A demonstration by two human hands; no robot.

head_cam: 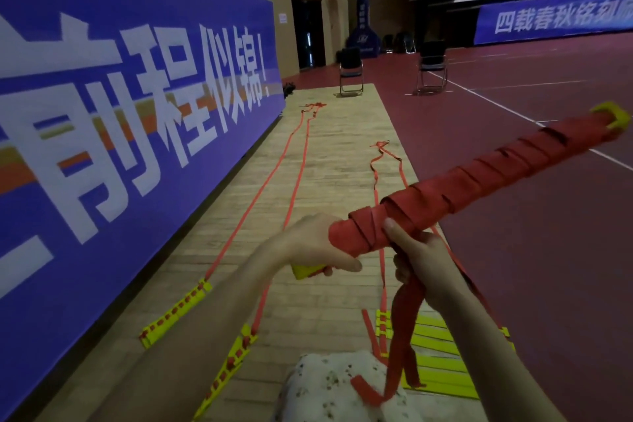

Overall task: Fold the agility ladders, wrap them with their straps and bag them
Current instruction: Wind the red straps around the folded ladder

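The left hand (310,247) is held palm-down at the near end of the bundle (472,178), its fingers curled round that end, with a yellow rung tip showing below the fingers; the left forearm is raised from the lower left. The bundle, a folded ladder wound in red strap, is carried in the air and tilted up to the right, its far end capped by yellow plastic over the maroon court. The right hand (419,259) is closed under the bundle just beside the left, the thumb pressed up against the wrapping and the fingers clamped on the loose strap (402,336), which hangs down in front of a spotted garment at the bottom edge.

At far left a blue banner (120,86) with white characters is set along the wooden floor strip (329,154); beside it two stacks of yellow rungs (174,315) are laid, with red straps run away down the strip; a further flat stack of rungs (435,353) is seen below the right hand, partly hidden by the hanging strap and the forearm; two chairs (351,70) are stood at the strip's far end.
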